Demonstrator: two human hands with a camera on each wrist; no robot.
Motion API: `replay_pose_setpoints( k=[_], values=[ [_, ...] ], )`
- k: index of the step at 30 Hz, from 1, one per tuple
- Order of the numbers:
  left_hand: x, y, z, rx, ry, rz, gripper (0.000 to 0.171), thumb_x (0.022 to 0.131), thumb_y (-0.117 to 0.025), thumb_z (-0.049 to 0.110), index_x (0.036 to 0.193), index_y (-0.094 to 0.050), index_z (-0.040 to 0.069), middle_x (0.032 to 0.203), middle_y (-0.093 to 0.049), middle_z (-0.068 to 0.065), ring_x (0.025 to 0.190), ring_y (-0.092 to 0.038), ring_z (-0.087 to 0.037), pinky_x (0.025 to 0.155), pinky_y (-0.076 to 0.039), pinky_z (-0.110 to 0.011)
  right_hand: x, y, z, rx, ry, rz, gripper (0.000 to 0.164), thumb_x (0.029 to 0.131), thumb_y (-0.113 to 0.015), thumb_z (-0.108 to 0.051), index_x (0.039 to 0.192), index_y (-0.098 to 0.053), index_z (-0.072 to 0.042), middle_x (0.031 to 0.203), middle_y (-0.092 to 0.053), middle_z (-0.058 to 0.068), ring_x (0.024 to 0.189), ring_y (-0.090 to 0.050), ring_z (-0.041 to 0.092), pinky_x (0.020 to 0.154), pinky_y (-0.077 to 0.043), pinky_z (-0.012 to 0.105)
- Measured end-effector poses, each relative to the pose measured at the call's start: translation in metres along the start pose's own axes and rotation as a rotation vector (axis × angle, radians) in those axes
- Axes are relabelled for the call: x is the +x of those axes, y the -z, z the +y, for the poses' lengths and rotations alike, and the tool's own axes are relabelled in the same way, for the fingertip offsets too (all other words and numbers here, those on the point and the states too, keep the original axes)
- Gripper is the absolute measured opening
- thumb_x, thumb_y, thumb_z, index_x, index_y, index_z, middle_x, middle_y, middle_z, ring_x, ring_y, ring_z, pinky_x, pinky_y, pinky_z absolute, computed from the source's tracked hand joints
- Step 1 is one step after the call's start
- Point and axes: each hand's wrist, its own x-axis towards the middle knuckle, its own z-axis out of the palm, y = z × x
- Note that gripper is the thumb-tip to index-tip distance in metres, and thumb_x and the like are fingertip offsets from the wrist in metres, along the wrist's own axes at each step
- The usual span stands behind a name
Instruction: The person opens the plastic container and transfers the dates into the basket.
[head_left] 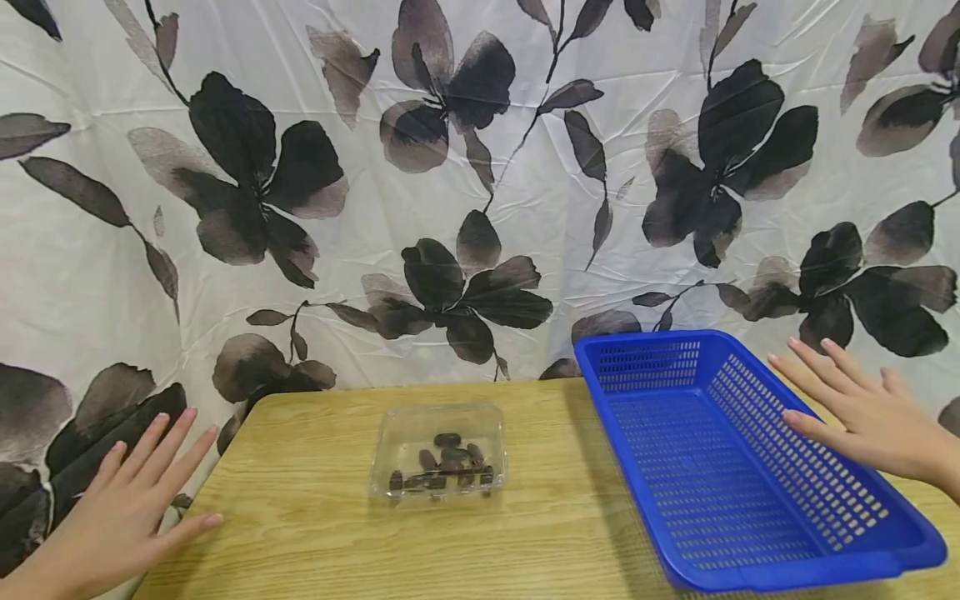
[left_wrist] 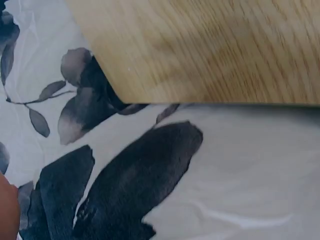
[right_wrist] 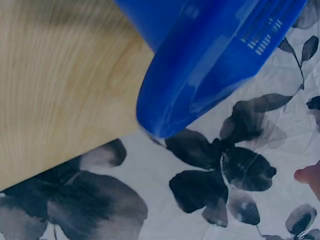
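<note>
My left hand (head_left: 123, 508) hovers with fingers spread at the table's left edge and holds nothing. Above the right side of a blue plastic basket (head_left: 780, 577), my right hand (head_left: 870, 408) has its fingers stretched out, also holding nothing. The basket has slotted walls and nothing lies in it. Between the hands, nearer the left, a clear plastic box (head_left: 480, 417) stands on the table. Several dark oval fruits, possibly dates or grapes, lie inside it; one fruit (head_left: 447, 439) sits toward the back. Only a bit of a finger shows in each wrist view.
The wood-grain table (head_left: 300, 500) carries the box and the basket. Behind it hangs a white cloth (head_left: 585, 308) with dark flowers. The left wrist view shows a table corner (left_wrist: 130, 95); the basket's rim (right_wrist: 160, 100) reaches past the table edge in the right wrist view.
</note>
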Motion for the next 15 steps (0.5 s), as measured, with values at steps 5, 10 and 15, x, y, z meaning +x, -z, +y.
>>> replay_pose_setpoints(
  k=[5,10,15],
  values=[
    [0.003,-0.009,0.013,-0.198,0.017,-0.005,0.087,0.075,-0.075,0.037,0.146,-0.029,0.017,0.15,-0.021,-0.017,0.136,-0.018,-0.039,0.097,-0.013,-0.07,0.014,0.007,-0.014,0.142,0.095,0.118,0.061,0.085,-0.067,-0.029,0.139,-0.043,-0.013,0.139,-0.038,0.021,0.129,-0.028,0.043,0.097,-0.017,0.07],
    [0.013,-0.013,0.042,-0.605,0.229,-0.286,0.061,0.087,-0.065,0.031,0.135,-0.042,0.0,0.128,-0.047,-0.026,0.107,-0.051,-0.044,0.076,-0.045,-0.056,0.031,0.013,-0.036,0.183,0.215,0.217,0.036,0.077,-0.075,-0.016,0.111,-0.065,-0.009,0.109,-0.062,0.011,0.103,-0.053,0.033,0.079,-0.043,0.055],
    [0.024,-0.019,0.07,-0.986,0.382,-0.428,0.058,0.092,-0.059,0.023,0.136,-0.036,-0.007,0.124,-0.049,-0.028,0.101,-0.057,-0.035,0.075,-0.051,-0.037,0.052,0.018,-0.059,0.167,0.39,0.258,0.033,0.071,-0.076,-0.006,0.101,-0.068,-0.016,0.098,-0.065,-0.004,0.091,-0.06,0.02,0.074,-0.049,0.041]
  ],
)
